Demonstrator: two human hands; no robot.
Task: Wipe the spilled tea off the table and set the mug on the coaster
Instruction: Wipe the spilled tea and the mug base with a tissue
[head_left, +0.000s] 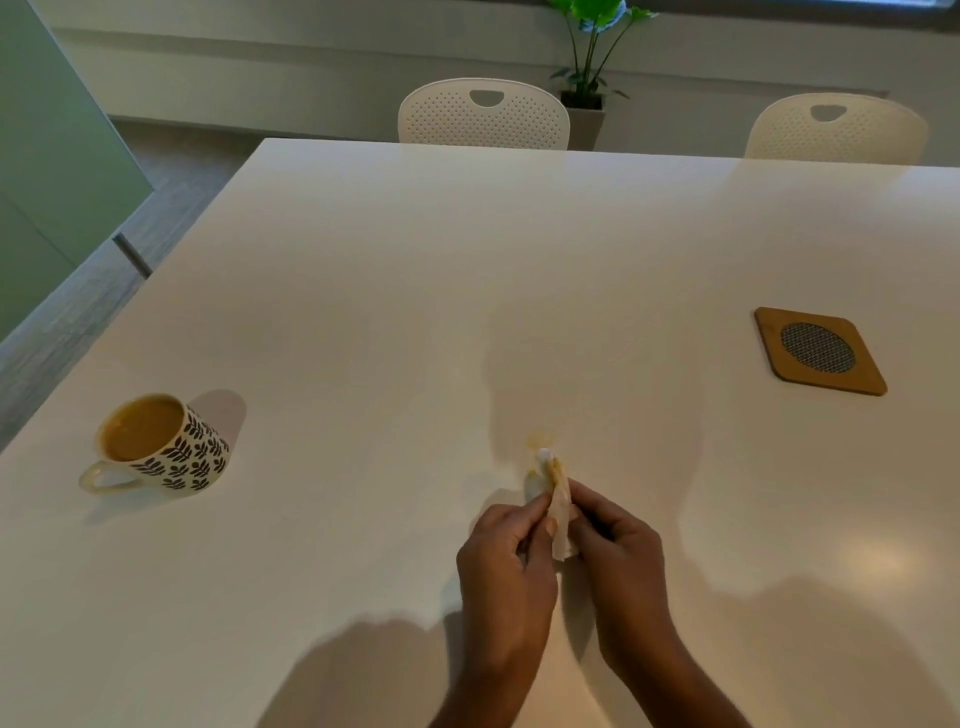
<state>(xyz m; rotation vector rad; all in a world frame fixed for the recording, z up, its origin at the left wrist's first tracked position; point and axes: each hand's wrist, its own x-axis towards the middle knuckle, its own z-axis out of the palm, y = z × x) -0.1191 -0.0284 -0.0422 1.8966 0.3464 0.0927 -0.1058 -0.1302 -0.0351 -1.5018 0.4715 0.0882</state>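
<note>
Grip: a stained, folded tissue (560, 512) is pinched between the left hand (506, 558) and the right hand (618, 545), fingers of both closed on it.
Tissue axis: its long axis runs away from the person, the stained far tip pointing at the spill.
Spill: a faint tea ring (540, 440) is seen on the table (415, 260) just beyond that tip.
Mug: the mug (161, 444) stands upright, well apart to the left, handle toward the person, tea inside.
Coaster: the coaster (818, 349) lies far right, bare.
Nearer hand: the left is judged nearer the mug, the right nearer the coaster.
</note>
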